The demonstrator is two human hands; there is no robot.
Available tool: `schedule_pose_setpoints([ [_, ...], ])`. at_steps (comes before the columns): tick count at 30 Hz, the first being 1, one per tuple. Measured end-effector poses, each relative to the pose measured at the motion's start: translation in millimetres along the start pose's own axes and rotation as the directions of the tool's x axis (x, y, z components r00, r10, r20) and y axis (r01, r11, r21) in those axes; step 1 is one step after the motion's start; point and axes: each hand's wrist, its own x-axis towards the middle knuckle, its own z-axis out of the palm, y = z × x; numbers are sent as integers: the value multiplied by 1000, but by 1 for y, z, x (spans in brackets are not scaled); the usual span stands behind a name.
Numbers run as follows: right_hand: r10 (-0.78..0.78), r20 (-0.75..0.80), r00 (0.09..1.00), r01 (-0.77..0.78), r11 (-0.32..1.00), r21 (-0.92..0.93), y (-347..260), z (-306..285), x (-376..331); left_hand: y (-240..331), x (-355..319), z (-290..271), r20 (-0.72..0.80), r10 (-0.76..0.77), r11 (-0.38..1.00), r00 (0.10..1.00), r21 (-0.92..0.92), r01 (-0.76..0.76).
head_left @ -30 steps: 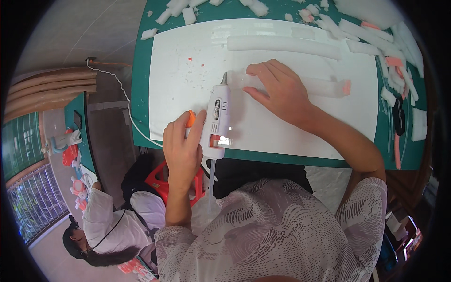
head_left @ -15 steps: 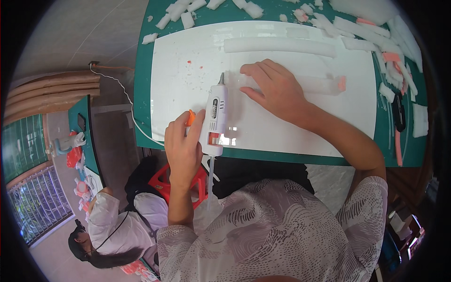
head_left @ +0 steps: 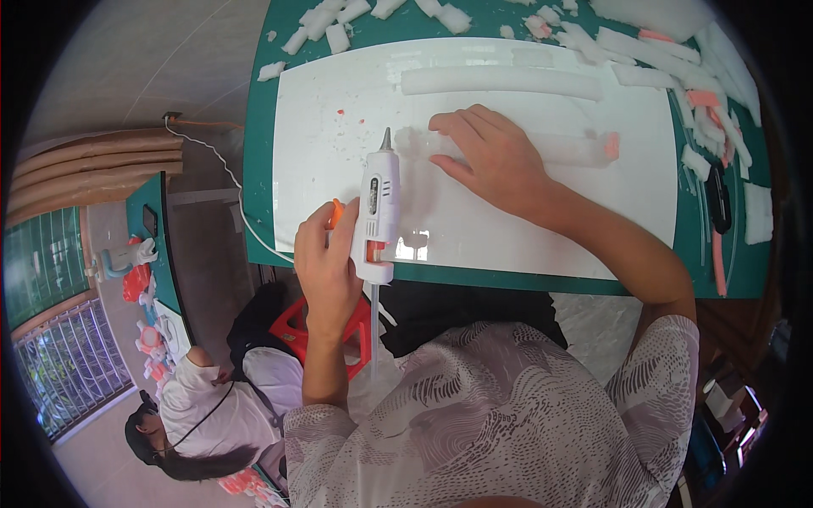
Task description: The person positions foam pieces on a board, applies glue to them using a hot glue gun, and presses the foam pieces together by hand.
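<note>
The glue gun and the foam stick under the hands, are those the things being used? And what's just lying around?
In use:
- white glue gun in the left hand
- foam stick pressed down by the right hand
- white board underneath

Lying about:
- long foam stick farther back
- foam scraps on the green mat
- black-handled tool at the right

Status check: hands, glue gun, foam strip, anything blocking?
Left hand grips white glue gun, nozzle near foam strip end. Right hand flat on that strip, on the white board. Nothing between nozzle and strip.
</note>
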Motion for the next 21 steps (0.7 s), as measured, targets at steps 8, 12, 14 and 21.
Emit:
schedule_pose_setpoints([
  [8, 0, 4, 1000, 0, 1000, 27, -2, -1, 1, -1, 0, 2, 66, -5, 1000, 998, 25, 3],
  [12, 3, 9, 1000, -3, 1000, 29, -2, -1, 1, -2, 0, 0, 56, -19, 1000, 998, 25, 17],
  [14, 5, 14, 1000, -5, 999, 33, -2, -1, 1, -3, -1, -1, 47, -29, 999, 998, 20, 28],
  [21, 6, -2, 1000, -6, 1000, 13, -1, 1, 0, -3, -1, -2, 78, -7, 1000, 997, 21, 6],
])
